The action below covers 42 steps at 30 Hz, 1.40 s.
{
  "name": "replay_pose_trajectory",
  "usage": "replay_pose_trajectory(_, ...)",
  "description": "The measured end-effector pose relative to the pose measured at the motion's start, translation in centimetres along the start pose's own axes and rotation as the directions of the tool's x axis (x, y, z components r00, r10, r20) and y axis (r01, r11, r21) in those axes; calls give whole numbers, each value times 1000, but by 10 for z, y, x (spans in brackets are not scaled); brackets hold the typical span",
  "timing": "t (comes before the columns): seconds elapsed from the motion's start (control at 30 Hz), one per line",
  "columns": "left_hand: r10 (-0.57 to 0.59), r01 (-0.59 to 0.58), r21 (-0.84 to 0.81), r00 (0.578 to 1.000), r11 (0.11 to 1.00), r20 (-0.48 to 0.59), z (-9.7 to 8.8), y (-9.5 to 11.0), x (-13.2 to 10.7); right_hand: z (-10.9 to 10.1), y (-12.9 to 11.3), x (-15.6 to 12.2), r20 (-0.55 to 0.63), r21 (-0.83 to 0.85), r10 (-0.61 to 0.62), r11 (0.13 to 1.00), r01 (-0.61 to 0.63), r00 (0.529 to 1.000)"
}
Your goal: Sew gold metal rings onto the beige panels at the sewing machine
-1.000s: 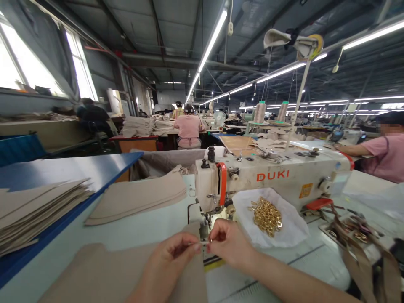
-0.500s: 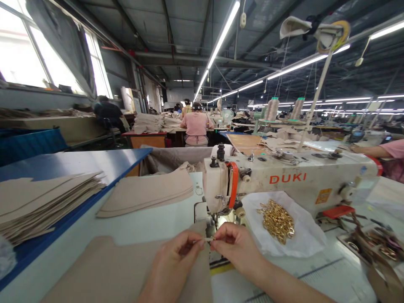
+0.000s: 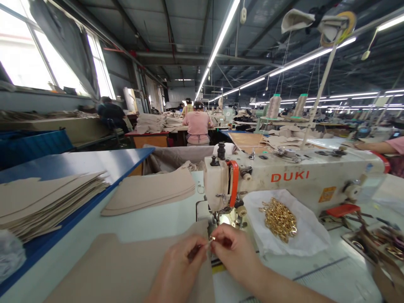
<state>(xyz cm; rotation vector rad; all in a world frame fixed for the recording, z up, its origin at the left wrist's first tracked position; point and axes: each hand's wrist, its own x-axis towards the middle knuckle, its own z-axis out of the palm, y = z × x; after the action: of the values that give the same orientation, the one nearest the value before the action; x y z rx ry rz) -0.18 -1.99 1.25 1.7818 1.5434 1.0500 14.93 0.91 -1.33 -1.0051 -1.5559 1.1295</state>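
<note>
In front of the sewing machine's needle area, my left hand (image 3: 184, 263) pinches a small light strip (image 3: 208, 243) between thumb and forefinger. My right hand (image 3: 238, 254) meets it fingertip to fingertip, closed on a small gold metal piece (image 3: 212, 238); its exact shape is mostly covered by the fingers. Beneath my left hand lies a large beige fabric panel (image 3: 120, 265), its right edge close to the presser foot. The white sewing machine (image 3: 252, 172) stands just beyond both hands.
A heap of gold metal rings or clasps (image 3: 279, 219) lies on white cloth (image 3: 311, 237) at right. Beige panels (image 3: 151, 191) lie behind, and a thick stack (image 3: 50, 202) sits on the blue-edged table. A tray (image 3: 356, 244) holds straps and hardware. Co-workers sit ahead and at far right.
My hands have drawn closer together, so less of the strip shows between them. The gold piece shows more plainly at my right fingertips. The view has shifted slightly.
</note>
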Motion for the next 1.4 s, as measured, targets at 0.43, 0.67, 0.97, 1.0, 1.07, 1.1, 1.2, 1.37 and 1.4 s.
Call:
replay_pose_trajectory(0.43, -156, 281, -501, 948, 819, 277, 0, -6, 12, -10, -2, 6, 178, 280, 220, 923, -264, 959)
replay_pose_trajectory(0.67, -264, 431, -595, 899, 678, 349, -4, -13, 15, -13, -14, 6, 217, 401, 341, 823, -402, 915)
replay_pose_trajectory(0.97, -277, 535, -607, 838, 588, 470, -8, -3, 16, -9, -10, 4, 213, 425, 311, 824, -374, 926)
replay_pose_trajectory(1.0, -274, 538, -596, 834, 596, 479, -8, -3, 17, -9, -11, 4, 220, 422, 312, 824, -378, 924)
replay_pose_trajectory(1.07, -260, 541, -569, 825, 619, 502, -8, -5, 18, -9, -13, 3, 242, 410, 315, 824, -392, 917)
replay_pose_trajectory(1.1, -250, 537, -555, 823, 635, 509, -8, -6, 18, -9, -15, 2, 255, 402, 317, 824, -399, 913)
replay_pose_trajectory(1.2, -218, 492, -499, 832, 713, 509, -8, -11, 18, -8, -17, 0, 273, 377, 301, 840, -389, 914)
replay_pose_trajectory(1.37, -131, 285, -341, 902, 896, 411, -8, -17, 15, -4, -12, -8, 268, 303, 156, 923, -237, 951)
replay_pose_trajectory(1.4, -111, 236, -305, 919, 923, 377, -9, -18, 14, -3, -12, -9, 254, 255, 153, 942, -219, 955)
